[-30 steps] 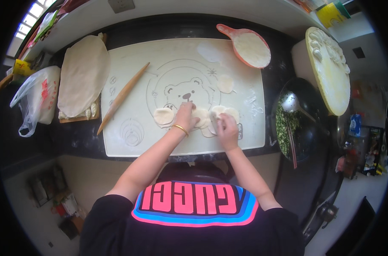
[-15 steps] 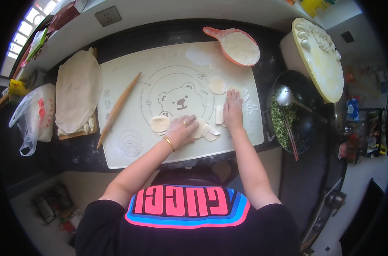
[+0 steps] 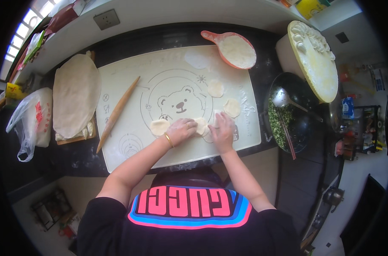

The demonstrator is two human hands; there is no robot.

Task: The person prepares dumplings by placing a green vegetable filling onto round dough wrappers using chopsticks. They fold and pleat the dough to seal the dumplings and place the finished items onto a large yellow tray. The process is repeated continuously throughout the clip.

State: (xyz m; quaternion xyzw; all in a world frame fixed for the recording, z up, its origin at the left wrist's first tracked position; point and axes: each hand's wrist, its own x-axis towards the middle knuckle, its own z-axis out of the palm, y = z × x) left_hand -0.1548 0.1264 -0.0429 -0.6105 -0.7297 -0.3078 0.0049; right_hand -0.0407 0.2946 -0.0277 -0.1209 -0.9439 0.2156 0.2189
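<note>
Two dough wrappers lie flat and apart on the pale pastry mat (image 3: pixel 130 64), the upper round (image 3: pixel 215 88) and the lower round (image 3: pixel 232 108) both beyond the right hand (image 3: pixel 223 133). Between the hands is the middle wrapper (image 3: pixel 200 125); the left hand (image 3: pixel 182 130) reaches its left edge with bent fingertips, though whether they pinch it or merely rest there I cannot tell. The right hand is palm down with thumb and fingers spread apart, thumb just beside the middle wrapper's right edge, fingertips over a partly covered pale piece (image 3: pixel 216 113); whether it grips anything is hidden. Just left of the left hand's fingers lies the leftmost wrapper (image 3: pixel 159 127), clear of any grip. Farther left, a tapered wooden rolling pin (image 3: pixel 118 114) rests slantwise, near the mat's left edge.
</note>
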